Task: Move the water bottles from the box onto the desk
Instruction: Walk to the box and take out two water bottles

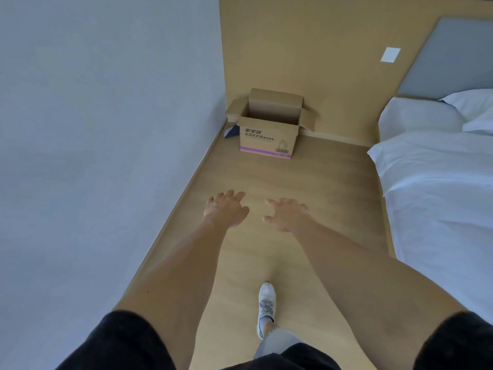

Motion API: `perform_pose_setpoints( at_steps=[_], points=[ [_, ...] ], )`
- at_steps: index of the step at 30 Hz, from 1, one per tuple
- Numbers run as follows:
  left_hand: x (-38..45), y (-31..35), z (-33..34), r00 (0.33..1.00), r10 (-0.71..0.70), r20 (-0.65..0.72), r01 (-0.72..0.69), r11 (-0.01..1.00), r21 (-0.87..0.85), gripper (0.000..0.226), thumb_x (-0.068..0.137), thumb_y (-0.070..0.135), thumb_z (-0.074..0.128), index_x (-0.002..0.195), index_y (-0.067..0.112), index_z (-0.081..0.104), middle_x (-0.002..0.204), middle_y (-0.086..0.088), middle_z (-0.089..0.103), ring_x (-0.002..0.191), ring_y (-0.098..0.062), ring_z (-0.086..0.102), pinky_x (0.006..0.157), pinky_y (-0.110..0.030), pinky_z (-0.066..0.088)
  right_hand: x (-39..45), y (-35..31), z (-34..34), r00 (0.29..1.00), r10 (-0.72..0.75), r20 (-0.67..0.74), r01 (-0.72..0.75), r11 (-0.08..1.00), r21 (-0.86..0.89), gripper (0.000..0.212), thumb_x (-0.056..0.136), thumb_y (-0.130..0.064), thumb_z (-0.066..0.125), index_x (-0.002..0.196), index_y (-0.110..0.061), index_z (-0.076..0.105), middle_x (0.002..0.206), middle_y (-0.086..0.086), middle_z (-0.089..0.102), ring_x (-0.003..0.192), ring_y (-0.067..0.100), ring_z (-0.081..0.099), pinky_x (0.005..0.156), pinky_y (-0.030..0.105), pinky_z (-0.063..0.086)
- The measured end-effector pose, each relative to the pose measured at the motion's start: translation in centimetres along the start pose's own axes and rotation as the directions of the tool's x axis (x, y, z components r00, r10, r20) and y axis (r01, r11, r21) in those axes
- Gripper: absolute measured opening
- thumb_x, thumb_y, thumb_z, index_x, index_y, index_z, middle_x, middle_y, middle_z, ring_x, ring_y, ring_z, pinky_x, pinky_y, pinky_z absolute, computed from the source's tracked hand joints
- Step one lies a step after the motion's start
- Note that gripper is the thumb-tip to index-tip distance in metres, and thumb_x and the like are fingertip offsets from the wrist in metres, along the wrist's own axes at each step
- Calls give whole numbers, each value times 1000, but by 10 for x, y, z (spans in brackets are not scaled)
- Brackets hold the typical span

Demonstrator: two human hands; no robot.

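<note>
Head view: box [269,129] stood open on the floor [306,182] in the wall corner, well ahead of both hands. Left hand [226,209] and right hand [286,214] reached toward it, fingers spread wide, empty, about equally far from it. Bottles not visible inside; bed [437,177] right of box.

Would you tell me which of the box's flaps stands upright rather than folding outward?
The back flap, against the wooden wall: it stands straight up, while the left flap and right flap splay outward.
</note>
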State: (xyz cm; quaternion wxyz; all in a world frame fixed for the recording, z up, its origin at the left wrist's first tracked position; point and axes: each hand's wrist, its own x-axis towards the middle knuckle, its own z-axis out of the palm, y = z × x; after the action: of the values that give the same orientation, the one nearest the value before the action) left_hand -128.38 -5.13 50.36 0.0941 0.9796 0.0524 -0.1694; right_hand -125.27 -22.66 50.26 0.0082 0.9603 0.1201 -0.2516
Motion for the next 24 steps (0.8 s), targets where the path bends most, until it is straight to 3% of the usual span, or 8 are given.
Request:
perform_pose_setpoints(
  at_steps=[13, 24],
  points=[
    [217, 13, -97, 999, -27, -30, 27, 1000, 2, 56, 101, 45, 38, 155, 31, 30, 157, 1, 37, 144, -26, 34, 116, -46, 27, 193, 36, -128, 997, -77, -4, 77, 995, 64, 65, 99, -58, 41, 157, -38, 19, 162, 4, 28, 147, 28, 28, 116, 47, 26],
    [370, 39, -135, 998, 61, 5, -61, 997, 41, 54, 100, 40, 38, 153, 26, 35, 155, -3, 40, 141, -28, 38, 114, -46, 31, 317, 84, -187, 999, 26, 24, -29, 990, 140, 69, 97, -61, 41, 158, -40, 14, 165, 1, 20, 150, 26, 21, 120, 48, 23]
  ],
)
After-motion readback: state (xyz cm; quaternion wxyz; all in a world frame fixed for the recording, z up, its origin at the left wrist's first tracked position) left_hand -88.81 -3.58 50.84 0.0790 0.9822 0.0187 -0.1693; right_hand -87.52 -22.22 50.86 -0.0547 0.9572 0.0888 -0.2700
